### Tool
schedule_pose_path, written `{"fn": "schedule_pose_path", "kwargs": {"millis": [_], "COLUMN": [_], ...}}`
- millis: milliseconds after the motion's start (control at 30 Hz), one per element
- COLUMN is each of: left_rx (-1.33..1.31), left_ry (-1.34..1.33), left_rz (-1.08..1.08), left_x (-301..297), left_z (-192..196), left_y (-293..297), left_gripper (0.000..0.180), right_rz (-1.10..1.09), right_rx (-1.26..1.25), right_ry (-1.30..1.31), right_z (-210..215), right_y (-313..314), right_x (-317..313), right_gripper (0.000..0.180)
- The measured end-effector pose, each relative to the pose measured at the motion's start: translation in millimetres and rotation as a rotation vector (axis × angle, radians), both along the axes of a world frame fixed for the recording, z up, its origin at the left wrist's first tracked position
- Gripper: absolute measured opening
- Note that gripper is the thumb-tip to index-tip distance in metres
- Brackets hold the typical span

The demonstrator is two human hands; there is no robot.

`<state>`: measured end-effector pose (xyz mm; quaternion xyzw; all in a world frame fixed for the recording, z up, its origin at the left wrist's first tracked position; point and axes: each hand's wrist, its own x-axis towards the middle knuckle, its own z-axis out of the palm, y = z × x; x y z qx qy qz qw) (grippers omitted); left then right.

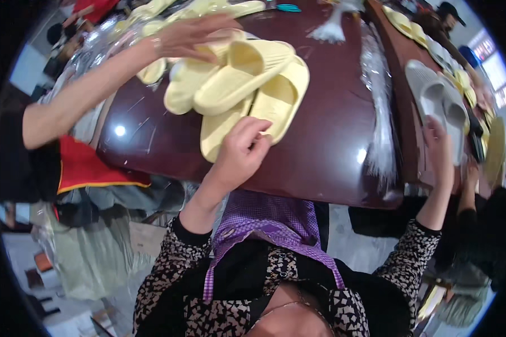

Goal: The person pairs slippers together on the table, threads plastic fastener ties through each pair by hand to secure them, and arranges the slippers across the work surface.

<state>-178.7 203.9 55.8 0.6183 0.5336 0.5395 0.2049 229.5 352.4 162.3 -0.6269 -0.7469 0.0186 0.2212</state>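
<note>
My left hand [244,147] is at the near end of a pair of yellow slippers [285,109] on the dark red table. Its fingers are curled toward the thumb, and whatever they may pinch is too small to make out. More yellow slippers [230,84] lie across the pair's far part. Out to the right, my right hand [439,145] is closed at the near end of a pair of grey slippers [432,90] beyond the table's right edge. A co-worker's hand [199,36] reaches from the left over the stacked yellow slippers, its fingers spread.
A bundle of clear plastic strands [379,123] runs along the right side of the table [337,140], and a white bundle [333,25] sits farther back. Plastic-wrapped slippers [152,28] crowd the far left. People work along a row of slippers [419,33] on the right.
</note>
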Motion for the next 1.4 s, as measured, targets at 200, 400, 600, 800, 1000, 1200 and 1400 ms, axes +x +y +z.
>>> {"fn": "schedule_pose_path", "kwargs": {"millis": [200, 400, 600, 800, 1000, 1200, 1400], "left_rx": [0.351, 0.246, 0.13, 0.056, 0.044, 0.021, 0.035], "left_ry": [0.267, -0.194, 0.045, 0.058, 0.073, 0.07, 0.046], "left_rz": [0.342, 0.364, 0.193, -0.038, -0.149, -0.227, -0.286], "left_x": [-24.3, -46.3, 18.0, 51.7, 71.0, 76.0, 89.2], "left_z": [22.0, 16.2, -1.8, -19.1, -18.9, -21.4, -20.5], "left_y": [-4.1, 3.4, -7.4, -12.0, -13.1, -12.0, -6.0], "left_gripper": [0.017, 0.017, 0.017, 0.02, 0.023, 0.024, 0.023], "right_rz": [0.147, 0.178, 0.194, -0.026, -0.06, -0.114, -0.097], "right_rx": [-0.058, -0.015, 0.008, -0.027, -0.007, 0.063, 0.003], "right_ry": [0.07, 0.19, 0.1, 0.075, -0.025, 0.091, -0.024], "right_z": [-34.6, -53.6, -80.9, -96.3, -112.5, -119.0, -115.8], "right_y": [-54.7, -63.8, -54.1, -53.7, -41.4, -40.6, -34.7], "right_x": [-12.8, -16.8, -24.9, -53.3, -61.6, -63.1, -66.7], "right_gripper": [0.019, 0.015, 0.015, 0.021, 0.023, 0.024, 0.023]}}
